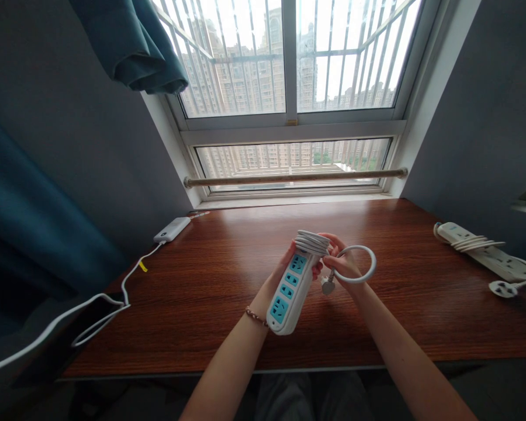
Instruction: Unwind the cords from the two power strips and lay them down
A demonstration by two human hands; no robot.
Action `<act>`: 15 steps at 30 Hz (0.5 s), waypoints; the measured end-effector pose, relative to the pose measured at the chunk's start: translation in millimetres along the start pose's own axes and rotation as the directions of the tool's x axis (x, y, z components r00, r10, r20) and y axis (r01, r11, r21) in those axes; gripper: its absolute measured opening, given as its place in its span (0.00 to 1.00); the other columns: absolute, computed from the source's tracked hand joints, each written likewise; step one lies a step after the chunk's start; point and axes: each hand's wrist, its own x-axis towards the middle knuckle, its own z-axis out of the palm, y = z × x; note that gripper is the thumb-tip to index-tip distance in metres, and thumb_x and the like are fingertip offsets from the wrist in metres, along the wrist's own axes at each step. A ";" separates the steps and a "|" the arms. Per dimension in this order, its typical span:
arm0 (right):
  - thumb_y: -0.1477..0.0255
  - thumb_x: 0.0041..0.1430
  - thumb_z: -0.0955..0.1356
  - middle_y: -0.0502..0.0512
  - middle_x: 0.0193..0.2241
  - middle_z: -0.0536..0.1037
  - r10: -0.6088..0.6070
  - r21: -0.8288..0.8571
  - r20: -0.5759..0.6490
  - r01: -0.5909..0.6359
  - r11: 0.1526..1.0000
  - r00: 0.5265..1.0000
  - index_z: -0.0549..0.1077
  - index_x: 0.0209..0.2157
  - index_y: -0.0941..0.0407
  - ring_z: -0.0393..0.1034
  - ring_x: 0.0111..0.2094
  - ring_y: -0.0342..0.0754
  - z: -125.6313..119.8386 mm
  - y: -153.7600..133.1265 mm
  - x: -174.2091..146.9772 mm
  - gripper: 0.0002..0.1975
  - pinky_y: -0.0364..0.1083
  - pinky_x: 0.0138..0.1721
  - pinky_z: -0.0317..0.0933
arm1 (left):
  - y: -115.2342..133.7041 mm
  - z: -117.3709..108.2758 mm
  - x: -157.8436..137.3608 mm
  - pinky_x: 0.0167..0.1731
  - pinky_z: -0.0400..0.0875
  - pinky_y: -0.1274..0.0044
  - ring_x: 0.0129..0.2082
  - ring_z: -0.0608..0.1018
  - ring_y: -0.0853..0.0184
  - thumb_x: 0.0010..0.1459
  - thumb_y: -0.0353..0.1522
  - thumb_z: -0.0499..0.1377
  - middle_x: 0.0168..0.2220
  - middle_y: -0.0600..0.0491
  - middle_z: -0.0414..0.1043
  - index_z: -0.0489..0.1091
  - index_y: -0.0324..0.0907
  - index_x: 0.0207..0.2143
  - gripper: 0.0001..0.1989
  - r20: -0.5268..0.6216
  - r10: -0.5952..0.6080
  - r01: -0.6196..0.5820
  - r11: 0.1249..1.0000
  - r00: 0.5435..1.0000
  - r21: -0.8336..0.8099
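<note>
A white power strip (291,292) with turquoise socket panels is held up above the desk, tilted, its far end away from me. My left hand (284,266) wraps round its left side and underneath, with fingertips showing on the right. White cord (312,242) is wound in several turns round the far end. My right hand (344,263) is closed on the cord at the right of the strip. From that hand a loop of cord (371,264) sticks out to the right, and the plug (328,285) hangs just below the fingers.
The brown wooden desk (228,280) reaches to the window (289,117). At right lies another white power strip (486,251) wrapped in its cord, plug nearby. A white adapter-like box (172,230) sits at the left edge, its cable (125,286) trailing off the desk. Blue curtains (30,222) hang at left.
</note>
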 end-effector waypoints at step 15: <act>0.73 0.44 0.71 0.47 0.22 0.66 -0.025 -0.034 -0.126 0.021 0.999 0.992 0.70 0.37 0.55 0.55 0.18 0.37 -5.8 7.5 -1.8 0.15 0.38 0.17 0.50 | 9.6 1.2 2.0 0.29 0.68 0.78 0.27 0.72 0.67 0.50 0.54 0.50 0.32 0.40 0.69 0.66 0.26 0.43 0.37 0.065 -0.235 0.239 0.970 0.970 -0.046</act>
